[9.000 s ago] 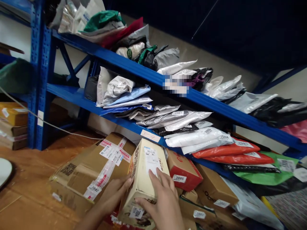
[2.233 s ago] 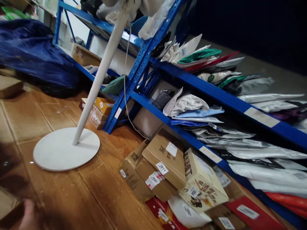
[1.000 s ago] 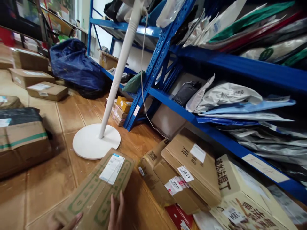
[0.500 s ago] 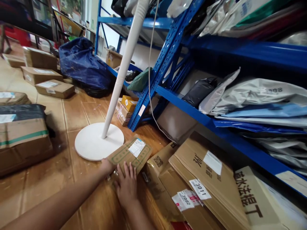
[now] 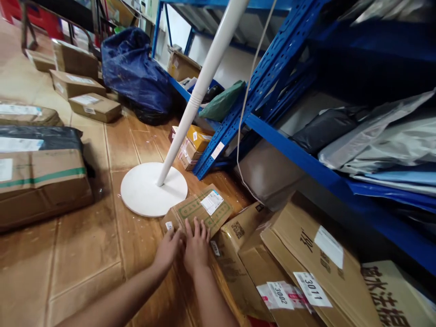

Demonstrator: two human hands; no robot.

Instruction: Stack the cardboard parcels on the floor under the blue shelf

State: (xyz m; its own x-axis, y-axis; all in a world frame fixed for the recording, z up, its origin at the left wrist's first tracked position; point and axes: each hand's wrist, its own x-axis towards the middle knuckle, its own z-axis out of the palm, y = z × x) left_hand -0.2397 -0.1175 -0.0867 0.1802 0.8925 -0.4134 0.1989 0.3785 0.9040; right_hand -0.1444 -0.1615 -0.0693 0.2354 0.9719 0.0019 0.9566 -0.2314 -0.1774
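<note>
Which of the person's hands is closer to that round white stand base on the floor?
Left. The left hand lies just below the white base; the right hand sits farther right, against the green-printed box.

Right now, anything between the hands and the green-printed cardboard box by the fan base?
Nothing visible. Left hand and right hand both rest against the near edge of the flat green-printed cardboard box, which lies beside the white round stand base.

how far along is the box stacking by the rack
Done: the box labelled 3011 lies on the leaning row, above the one tagged 3002. In hand: both the left hand and right hand press a green-printed carton down at the row's end, beside the white stand base. Left: several boxes lie loose on the floor.
</note>
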